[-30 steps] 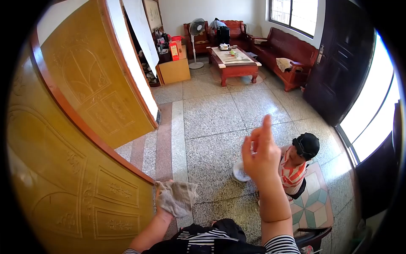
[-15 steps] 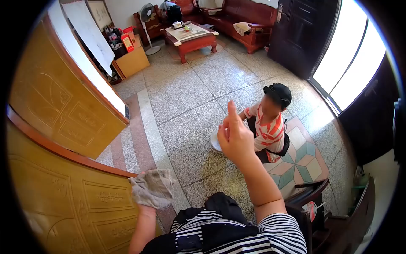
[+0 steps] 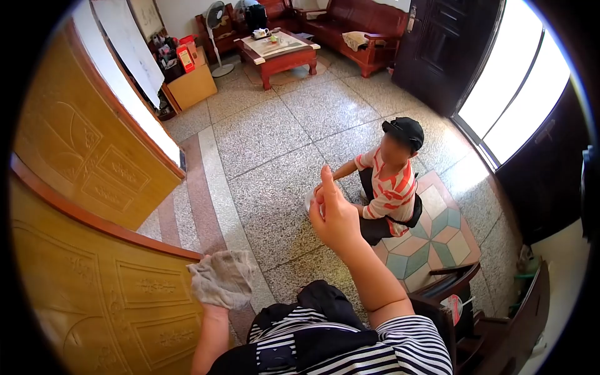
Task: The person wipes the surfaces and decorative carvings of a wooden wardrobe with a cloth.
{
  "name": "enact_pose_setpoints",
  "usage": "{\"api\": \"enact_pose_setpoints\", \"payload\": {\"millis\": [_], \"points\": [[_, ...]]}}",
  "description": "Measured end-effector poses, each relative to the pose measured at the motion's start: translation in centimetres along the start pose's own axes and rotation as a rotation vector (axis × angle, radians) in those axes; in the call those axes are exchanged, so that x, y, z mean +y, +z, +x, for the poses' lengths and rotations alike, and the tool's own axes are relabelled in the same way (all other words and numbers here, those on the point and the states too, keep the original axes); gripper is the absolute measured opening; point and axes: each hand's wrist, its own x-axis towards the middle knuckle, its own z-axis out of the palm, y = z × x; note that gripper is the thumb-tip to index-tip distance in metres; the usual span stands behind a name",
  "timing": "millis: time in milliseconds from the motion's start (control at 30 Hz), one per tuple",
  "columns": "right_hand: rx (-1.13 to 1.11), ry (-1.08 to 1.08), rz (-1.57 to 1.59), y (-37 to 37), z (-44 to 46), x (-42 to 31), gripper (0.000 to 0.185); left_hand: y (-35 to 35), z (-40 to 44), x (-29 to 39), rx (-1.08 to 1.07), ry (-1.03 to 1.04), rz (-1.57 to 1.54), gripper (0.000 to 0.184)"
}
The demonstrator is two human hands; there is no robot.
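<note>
Indoors, grey cloth [image 3: 222,279] over left hand [image 3: 214,307]

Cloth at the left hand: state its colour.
The cloth is greyish beige, best seen in the head view.

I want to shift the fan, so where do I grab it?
Probably best to grip the standing fan by its slim pole, just below the round head, from the front between the cardboard box and low table; the pole stands nearly upright.

Grey-beige cloth [image 3: 223,279], blk/wht striped sleeve [image 3: 415,340], yellow-brn door [image 3: 125,294], orange/wht striped shirt [image 3: 392,190]
</note>
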Motion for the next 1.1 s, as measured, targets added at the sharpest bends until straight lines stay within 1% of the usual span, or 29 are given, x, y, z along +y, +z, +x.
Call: {"api": "enact_pose_setpoints", "payload": {"millis": [67,100,200,267,300,367,400,467,500,533,600,633,667,700,733,767,833,867,933,967,1100], "points": [[-0.021,0.003,0.004,0.1,-0.2,-0.1,0.071,-0.2,-0.1,0.0,-0.112,-0.061,-0.04,0.055],[-0.022,0.0,0.023,0.3,-0.3,-0.2,0.07,-0.2,-0.2,0.0,-0.111,-0.058,-0.042,0.055],[-0.03,-0.014,0.055,0.8,-0.9,-0.8,0.069,-0.6,-0.8,-0.1,-0.226,-0.091,0.02,0.054],[-0.037,-0.025,0.068,1.1,-1.3,-1.4,0.068,-0.5,-1.6,-0.3,-0.128,-0.046,0.0,0.052],[-0.068,-0.026,0.081,1.3,-1.6,-1.7,0.068,-0.6,-1.9,-0.4,-0.128,-0.044,-0.002,0.052],[-0.133,-0.01,0.094,1.9,-2.2,-2.3,0.067,-0.7,-2.4,-0.5,-0.047,0.028,0.029,0.051],[-0.135,-0.012,0.095,2.3,-2.5,-2.5,0.067,-0.6,-2.7,-0.6,-0.045,0.03,0.028,0.051],[-0.215,-0.015,0.158,3.0,-3.0,-3.1,0.066,-0.6,-3.3,-0.7,-0.034,0.064,0.031,0.051],[-0.262,0.011,0.188,3.3,-3.3,-3.7,0.063,-0.6,-3.5,-0.7,-0.033,0.067,0.03,0.051],[-0.263,0.008,0.189,3.5,-3.4,-4.2,0.063,-0.7,-3.5,-0.6,-0.003,0.063,0.007,0.05],[-0.523,0.001,0.164,3.6,-3.6,-5.8,0.065,-0.8,-3.9,-0.6,0.028,0.062,-0.017,0.05],[-0.62,0.012,0.18,3.8,-3.7,-6.5,0.055,-0.7,-4.1,-0.6,0.031,0.078,0.007,0.05],[-0.621,0.01,0.182,4.4,-4.2,-7.0,0.055,-0.7,-4.3,-0.5,0.033,0.093,0.031,0.049],[-0.664,-0.062,0.235,5.3,-4.9,-7.3,0.05,-1.0,-4.2,-0.4,0.034,0.096,0.031,0.049],[-0.707,-0.133,0.288,5.9,-5.3,-7.5,0.044,-1.3,-3.9,-0.3,0.012,0.06,-0.031,0.048],[-0.709,-0.137,0.291,6.3,-5.9,-8.1,0.044,-1.8,-3.9,-0.2,-0.01,0.025,-0.093,0.047],[-0.783,-0.186,0.425,7.1,-7.0,-9.2,0.037,-2.6,-4.3,-0.2,-0.009,0.064,-0.04,0.048],[-0.783,-0.189,0.427,7.6,-7.4,-9.5,0.037,-2.8,-4.4,-0.2,-0.008,0.094,0.015,0.05],[-0.827,-0.249,0.44,8.2,-8.0,-9.9,0.036,-3.0,-4.9,-0.4,0.003,0.135,0.031,0.05],[-0.866,-0.237,0.467,7.9,-7.7,-10.0,0.033,-3.0,-5.1,-0.5,0.013,0.172,0.045,0.05],[-0.86,-0.258,0.48,8.2,-7.7,-10.1,0.033,-2.8,-5.7,-0.4,0.041,0.192,0.038,0.052]]}}
